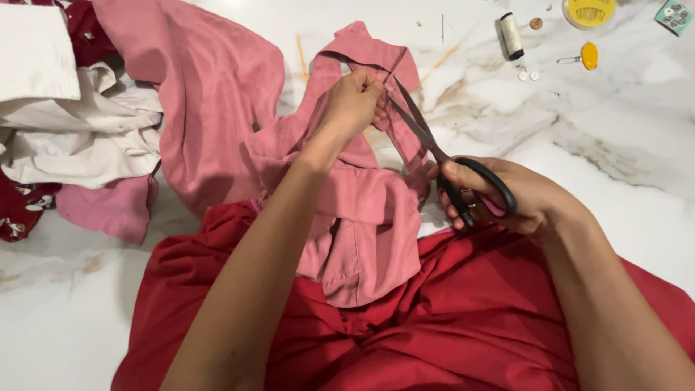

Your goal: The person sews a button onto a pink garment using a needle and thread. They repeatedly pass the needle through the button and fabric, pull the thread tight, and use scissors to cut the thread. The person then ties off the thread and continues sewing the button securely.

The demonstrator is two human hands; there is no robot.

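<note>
The left hand (355,98) is closed in a pinch on a fold of the pink garment (217,94), lifting a narrow strip of it up off the white marble table (615,145). The right hand (507,195) grips a pair of black-handled scissors (441,156), fingers through the loops, with the blades reaching up to the left and their tips meeting the cloth right beside the left fingers; whether the blades are parted or closed I cannot tell. The pink garment sprawls across the middle of the table, part of it draped over a red cloth (463,311) that lies nearest the person. To the left sits a heap of white fabric (79,130) with a bit of dark red patterned cloth (22,206) under it. At the far right edge rest a spool of pale thread (511,35), a small yellow tool (588,55), a round yellow container (590,11) and two little white buttons (528,75).
</note>
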